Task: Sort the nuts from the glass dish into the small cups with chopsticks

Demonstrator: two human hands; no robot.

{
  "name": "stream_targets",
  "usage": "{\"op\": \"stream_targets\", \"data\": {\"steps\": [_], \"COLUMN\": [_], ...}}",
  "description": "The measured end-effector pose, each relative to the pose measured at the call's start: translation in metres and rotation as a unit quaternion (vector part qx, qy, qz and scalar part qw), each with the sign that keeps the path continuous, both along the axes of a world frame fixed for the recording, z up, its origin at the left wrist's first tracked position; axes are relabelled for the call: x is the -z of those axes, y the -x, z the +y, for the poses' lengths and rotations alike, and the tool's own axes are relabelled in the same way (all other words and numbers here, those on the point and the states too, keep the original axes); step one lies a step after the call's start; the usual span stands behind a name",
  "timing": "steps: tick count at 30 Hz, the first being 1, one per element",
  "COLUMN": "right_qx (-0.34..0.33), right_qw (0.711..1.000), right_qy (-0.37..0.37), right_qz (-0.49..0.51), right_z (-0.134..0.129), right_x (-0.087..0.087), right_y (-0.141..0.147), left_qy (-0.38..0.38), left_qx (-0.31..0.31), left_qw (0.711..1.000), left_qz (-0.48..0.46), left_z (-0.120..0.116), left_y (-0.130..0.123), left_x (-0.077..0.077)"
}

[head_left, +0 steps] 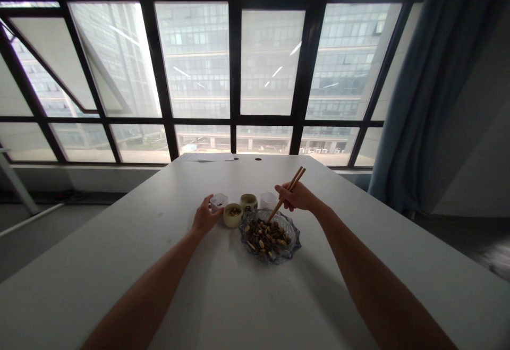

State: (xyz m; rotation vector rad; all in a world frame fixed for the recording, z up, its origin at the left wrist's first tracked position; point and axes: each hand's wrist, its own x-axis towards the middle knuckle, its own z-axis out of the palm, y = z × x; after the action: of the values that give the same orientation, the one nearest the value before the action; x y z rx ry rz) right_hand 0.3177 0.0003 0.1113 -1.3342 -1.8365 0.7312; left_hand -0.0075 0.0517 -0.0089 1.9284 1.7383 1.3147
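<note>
My right hand [294,196] grips a pair of wooden chopsticks [290,186], their tips down among the nuts and seeds [268,237] in a scalloped glass bowl [295,246]. With curved fingers, my left hand [205,216] holds a small translucent white cup [219,200] by its side; a few dark bits lie inside. Beside that cup stands a small cream cup [232,221] with some pieces in it. Another cream cup [249,202], bearing a dark character, stands just behind the bowl. A second translucent cup [268,200] is partly hidden behind the chopsticks and bowl.
The long white table [167,275] reaches toward large black-framed windows [235,63]. White papers [209,157] lie at its far edge, near a dark round spot [258,159]. A blue curtain [414,95] hangs at the right.
</note>
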Motion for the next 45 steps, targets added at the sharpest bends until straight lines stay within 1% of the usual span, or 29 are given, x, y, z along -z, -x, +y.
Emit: {"op": "stream_targets", "data": {"steps": [6, 13, 15, 17, 20, 22, 24, 26, 28, 30, 34, 37, 39, 41, 43, 45], "right_qx": [-0.023, -0.012, 0.001, 0.027, 0.073, 0.082, 0.073, 0.059, 0.044, 0.029, -0.017, -0.058, -0.073, -0.067, -0.053, -0.038], "right_qw": [1.000, 0.999, 0.998, 0.995, 0.985, 0.976, 0.966, 0.956, 0.953, 0.955, 0.963, 0.974, 0.982, 0.986, 0.984, 0.978], "right_qy": [0.010, -0.008, -0.016, -0.029, -0.048, -0.069, -0.103, -0.137, -0.155, -0.158, -0.154, -0.138, -0.122, -0.115, -0.124, -0.145], "right_qz": [-0.014, 0.030, 0.054, 0.092, 0.152, 0.190, 0.228, 0.253, 0.257, 0.248, 0.219, 0.168, 0.124, 0.102, 0.114, 0.147], "right_z": [0.001, 0.001, 0.002, 0.004, 0.005, 0.004, 0.000, -0.006, -0.010, -0.011, 0.003, 0.022, 0.031, 0.035, 0.031, 0.022], "right_x": [0.001, 0.000, 0.000, -0.001, -0.004, -0.006, -0.009, -0.011, -0.011, -0.011, -0.006, 0.002, 0.007, 0.009, 0.008, 0.004], "right_y": [0.000, -0.001, -0.001, -0.002, -0.002, 0.000, 0.008, 0.023, 0.042, 0.065, 0.107, 0.128, 0.134, 0.133, 0.124, 0.108], "left_qy": [-0.014, -0.047, -0.075, -0.109, -0.154, -0.170, -0.174, -0.171, -0.163, -0.153, -0.143, -0.144, -0.141, -0.138, -0.135, -0.132], "left_qx": [-0.001, -0.006, -0.003, 0.000, 0.011, 0.021, 0.026, 0.026, 0.025, 0.026, 0.029, 0.031, 0.030, 0.027, 0.026, 0.023], "left_qw": [1.000, 0.999, 0.997, 0.993, 0.986, 0.983, 0.982, 0.983, 0.984, 0.986, 0.988, 0.988, 0.988, 0.988, 0.989, 0.990], "left_qz": [-0.008, -0.014, -0.022, -0.038, -0.059, -0.062, -0.062, -0.063, -0.063, -0.060, -0.055, -0.055, -0.056, -0.057, -0.057, -0.053], "left_z": [0.005, 0.008, 0.009, 0.010, 0.011, 0.010, 0.009, 0.009, 0.010, 0.010, 0.010, 0.010, 0.010, 0.009, 0.009, 0.009], "left_y": [0.001, 0.002, 0.002, 0.003, 0.003, 0.002, 0.002, 0.001, 0.001, 0.001, 0.002, 0.002, 0.002, 0.001, 0.001, 0.000], "left_x": [0.005, 0.010, 0.011, 0.012, 0.012, 0.012, 0.012, 0.012, 0.012, 0.013, 0.014, 0.014, 0.013, 0.013, 0.013, 0.013]}}
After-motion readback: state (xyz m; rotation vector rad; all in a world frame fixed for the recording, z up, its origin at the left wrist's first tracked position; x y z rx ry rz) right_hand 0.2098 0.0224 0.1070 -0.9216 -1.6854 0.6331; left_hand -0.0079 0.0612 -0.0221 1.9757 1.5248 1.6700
